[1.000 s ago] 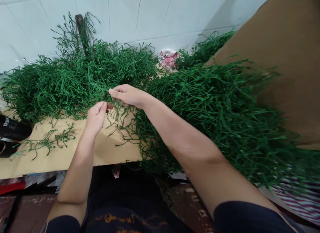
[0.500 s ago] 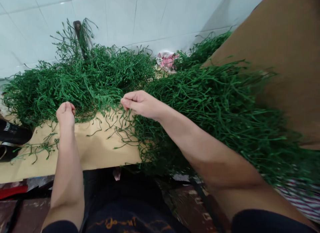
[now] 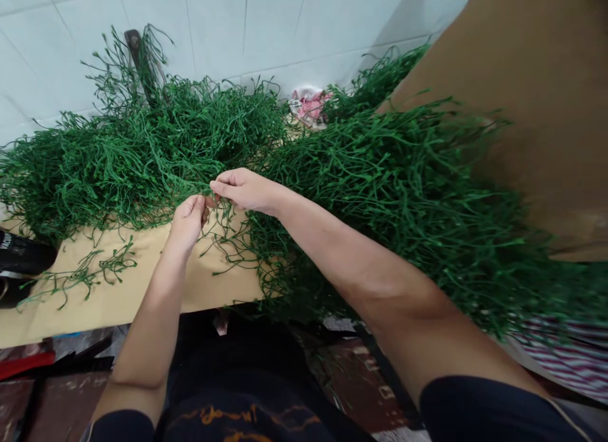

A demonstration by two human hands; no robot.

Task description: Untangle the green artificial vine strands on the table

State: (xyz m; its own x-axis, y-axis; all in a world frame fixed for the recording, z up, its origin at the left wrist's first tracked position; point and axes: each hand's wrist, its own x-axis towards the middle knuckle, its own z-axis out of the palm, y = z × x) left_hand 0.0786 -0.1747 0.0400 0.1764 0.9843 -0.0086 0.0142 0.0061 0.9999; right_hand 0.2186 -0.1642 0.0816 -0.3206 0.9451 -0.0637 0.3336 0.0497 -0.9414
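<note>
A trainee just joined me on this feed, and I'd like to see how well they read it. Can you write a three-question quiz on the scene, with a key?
1. Multiple choice: what lies on the brown work surface to the left of the left hand?
A) a pair of scissors
B) loose green stems
C) a sheet of white paper

2. True or false: the right hand is held close to the left hand.

3. Short answer: which two colours show on the small item near the foot of the tiled wall?

Key: 1. B; 2. True; 3. Pink and white.
</note>
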